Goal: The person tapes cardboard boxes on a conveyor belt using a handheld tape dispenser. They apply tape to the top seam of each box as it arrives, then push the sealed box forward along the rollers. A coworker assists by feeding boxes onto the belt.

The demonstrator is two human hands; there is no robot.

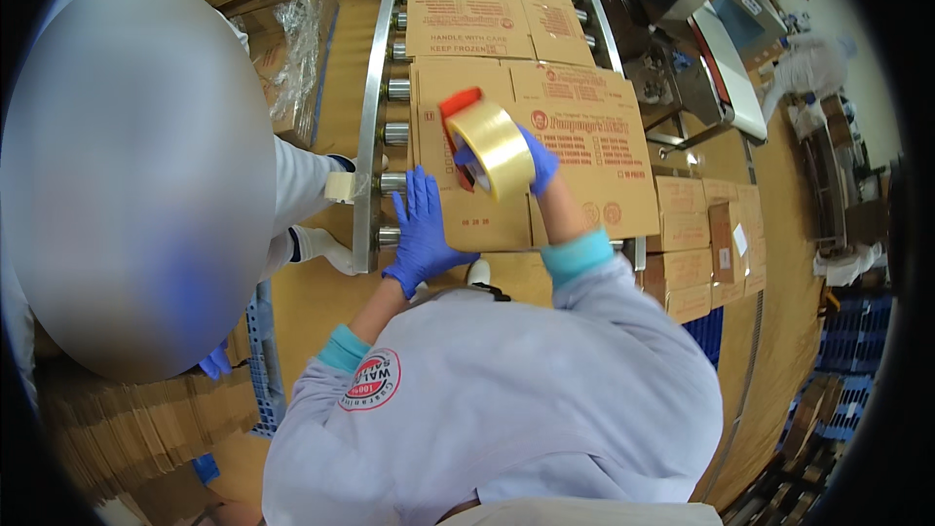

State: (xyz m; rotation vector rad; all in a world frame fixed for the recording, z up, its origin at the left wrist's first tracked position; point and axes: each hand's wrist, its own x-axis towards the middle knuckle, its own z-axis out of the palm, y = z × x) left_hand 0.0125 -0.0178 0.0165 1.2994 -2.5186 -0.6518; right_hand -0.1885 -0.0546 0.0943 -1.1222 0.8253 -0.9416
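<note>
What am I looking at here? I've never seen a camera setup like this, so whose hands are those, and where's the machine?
There's no robot here. One wide, round-looking picture comes from a camera on a person's head, looking down at their own arms, so edges bend toward its rim. Both hands wear blue gloves. The right hand holds a red tape dispenser with a roll of clear tape. The left hand is spread at the left edge of the near cardboard box. That box and a farther box lie on a metal roller track. Another person, partly blurred, is at the left.
</note>
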